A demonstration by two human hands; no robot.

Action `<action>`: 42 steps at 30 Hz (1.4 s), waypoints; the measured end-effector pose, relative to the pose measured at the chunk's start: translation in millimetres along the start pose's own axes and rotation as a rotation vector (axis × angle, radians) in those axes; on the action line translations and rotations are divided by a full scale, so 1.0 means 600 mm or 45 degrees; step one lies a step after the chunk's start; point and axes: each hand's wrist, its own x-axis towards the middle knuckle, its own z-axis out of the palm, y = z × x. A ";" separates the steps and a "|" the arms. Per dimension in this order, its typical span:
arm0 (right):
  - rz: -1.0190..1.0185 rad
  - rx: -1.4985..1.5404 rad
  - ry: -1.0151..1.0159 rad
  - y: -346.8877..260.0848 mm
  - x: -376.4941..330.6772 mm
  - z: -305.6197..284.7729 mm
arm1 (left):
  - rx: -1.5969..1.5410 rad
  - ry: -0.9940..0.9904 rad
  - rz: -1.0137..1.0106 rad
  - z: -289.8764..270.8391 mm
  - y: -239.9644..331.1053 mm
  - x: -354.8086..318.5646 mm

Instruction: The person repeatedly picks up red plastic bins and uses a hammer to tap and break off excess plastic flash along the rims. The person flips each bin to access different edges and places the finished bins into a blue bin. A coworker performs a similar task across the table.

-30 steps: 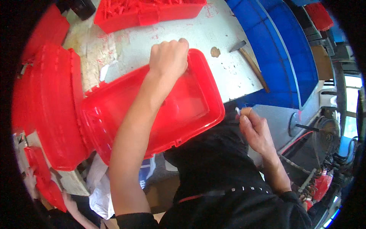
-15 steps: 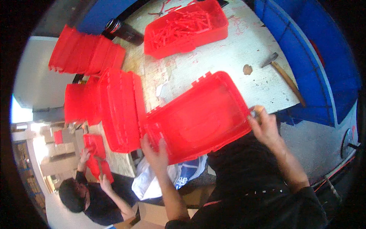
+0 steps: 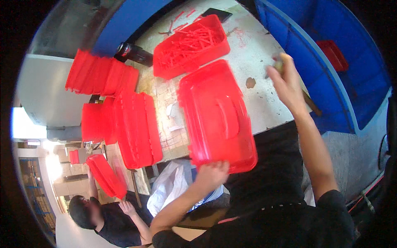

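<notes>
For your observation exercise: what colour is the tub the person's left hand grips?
Bright red tub, gripped by the left hand; shown in the head view.

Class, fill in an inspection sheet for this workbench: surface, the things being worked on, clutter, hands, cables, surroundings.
Surface: pale, stained and scratched worktable.
Job's things: large red plastic lid with moulded handle, lying on the table's near edge.
Clutter: red plastic bin of small red parts; stacks of red plastic lids; dark cylindrical tool.
Hands: left hand grips the lid's near edge; right hand raised, closed on a small object, unclear which.
Cables: nothing seen.
Surroundings: blue bin walls; a co-worker holding a red lid lower left.
</notes>
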 end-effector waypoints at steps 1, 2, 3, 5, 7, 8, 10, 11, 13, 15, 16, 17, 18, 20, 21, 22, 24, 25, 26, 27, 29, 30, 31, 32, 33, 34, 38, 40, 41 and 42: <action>0.213 0.158 -0.086 0.002 -0.033 -0.041 | -0.129 0.182 -0.032 -0.007 0.040 0.030; 0.313 0.378 -0.173 0.006 -0.065 -0.081 | -0.253 0.148 -0.085 -0.017 0.078 0.061; 0.374 0.358 -0.154 0.011 -0.094 -0.109 | -0.373 0.426 -0.039 -0.032 0.109 0.103; 0.478 0.335 -0.146 0.013 -0.155 -0.150 | -0.636 0.558 0.079 -0.068 0.137 0.162; 0.706 0.248 -0.212 0.008 -0.194 -0.178 | -0.786 0.508 0.115 -0.110 0.127 0.205; 0.841 0.221 -0.263 0.005 -0.203 -0.180 | -0.778 0.570 0.131 -0.132 0.104 0.219; 0.974 0.304 -0.402 0.001 -0.197 -0.178 | -0.133 1.192 0.328 -0.181 0.050 0.282; 0.946 0.230 -0.398 0.003 -0.183 -0.173 | -0.059 1.192 0.364 -0.200 0.024 0.313; 0.838 0.263 -0.363 0.016 -0.148 -0.159 | -0.036 1.069 0.285 -0.220 -0.021 0.359; 0.819 0.265 -0.338 0.034 -0.114 -0.140 | -0.174 0.817 0.054 -0.209 -0.053 0.375; 0.751 0.264 -0.384 0.041 -0.103 -0.133 | -0.120 0.910 0.045 -0.194 -0.063 0.376; 0.751 0.269 -0.439 0.045 -0.094 -0.124 | -0.074 0.963 0.002 -0.175 -0.074 0.369; 0.800 0.259 -0.510 0.047 -0.089 -0.115 | -0.037 0.910 -0.106 -0.155 -0.081 0.360; 0.739 0.247 -0.601 0.047 -0.082 -0.097 | -0.018 1.090 -0.050 -0.119 -0.096 0.344; 0.760 0.224 -0.665 0.046 -0.080 -0.089 | -0.019 1.156 -0.070 -0.104 -0.101 0.338; 0.778 0.202 -0.730 0.044 -0.078 -0.080 | 0.009 1.136 -0.096 -0.093 -0.105 0.333; 0.816 0.232 -0.772 0.042 -0.071 -0.066 | 0.069 1.153 -0.147 -0.085 -0.108 0.332; 0.817 0.249 -0.767 0.043 -0.066 -0.061 | 0.081 1.167 -0.132 -0.085 -0.108 0.334; 0.813 0.262 -0.771 0.044 -0.061 -0.055 | 0.090 1.179 -0.119 -0.087 -0.107 0.336; 0.861 0.251 -0.801 0.047 -0.055 -0.052 | 0.102 1.196 -0.111 -0.090 -0.105 0.338; 0.856 0.229 -0.806 0.052 -0.047 -0.045 | 0.110 1.219 -0.102 -0.096 -0.101 0.339; 0.851 0.211 -0.804 0.054 -0.045 -0.043 | 0.117 1.254 -0.077 -0.098 -0.100 0.339; 0.858 0.225 -0.800 0.055 -0.043 -0.042 | 0.103 1.237 -0.085 -0.099 -0.099 0.339; 0.867 0.241 -0.798 0.054 -0.043 -0.043 | 0.093 1.238 -0.076 -0.099 -0.099 0.338; 0.876 0.260 -0.801 0.052 -0.043 -0.044 | 0.081 1.228 -0.083 -0.099 -0.099 0.337; 0.909 0.260 -0.819 0.049 -0.044 -0.047 | 0.091 1.231 -0.075 -0.098 -0.099 0.336; 1.048 0.352 -0.847 0.035 -0.044 -0.059 | 0.086 1.233 -0.077 -0.096 -0.099 0.336; 1.024 0.351 -0.836 0.033 -0.038 -0.057 | 0.076 1.251 -0.073 -0.097 -0.098 0.337; 0.973 0.308 -0.832 0.033 -0.033 -0.053 | 0.075 1.251 -0.073 -0.099 -0.098 0.337; 0.924 0.268 -0.825 0.033 -0.029 -0.049 | 0.076 1.249 -0.070 -0.100 -0.097 0.337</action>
